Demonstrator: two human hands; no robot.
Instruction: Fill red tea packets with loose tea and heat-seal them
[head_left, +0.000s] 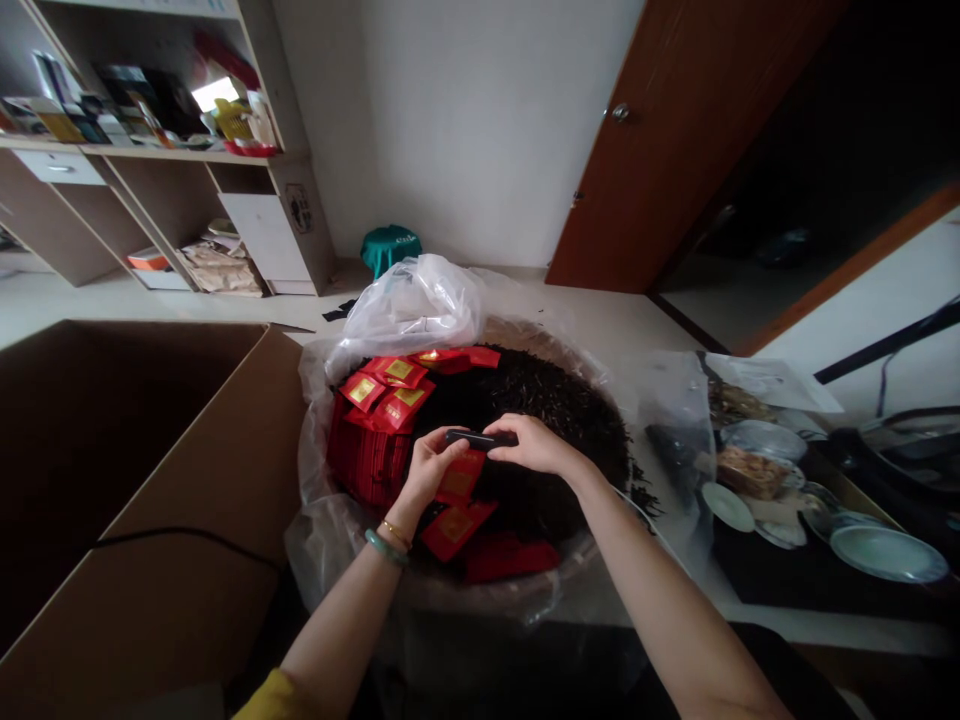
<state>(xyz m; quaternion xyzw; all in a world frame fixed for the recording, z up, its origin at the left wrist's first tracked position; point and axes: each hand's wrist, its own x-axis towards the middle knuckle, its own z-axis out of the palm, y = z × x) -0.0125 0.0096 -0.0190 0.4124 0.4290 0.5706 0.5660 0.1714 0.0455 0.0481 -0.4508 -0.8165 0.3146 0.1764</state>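
Note:
Both hands meet over a wide, plastic-lined basket of dark dried leaves (547, 400), which look like loose tea. They hold a small black bar-shaped device (474, 438), whose exact kind I cannot make out. My left hand (430, 468) grips its left end between thumb and fingers. My right hand (529, 443) is closed round the right end. Just below the device shows a red packet (461, 478); whether it is clamped there I cannot tell. Several flat red packets (401, 405) lie on the leaves at the left, above a tight stack of red packets (371, 465).
Clear plastic sheeting (420, 300) bunches around the basket's rim. An open cardboard box (217, 470) stands close on the left, a dark cord across it. To the right are dishes (889, 552) and a clear tub (757, 458). Shelving (270, 230) and a brown door (675, 130) stand behind.

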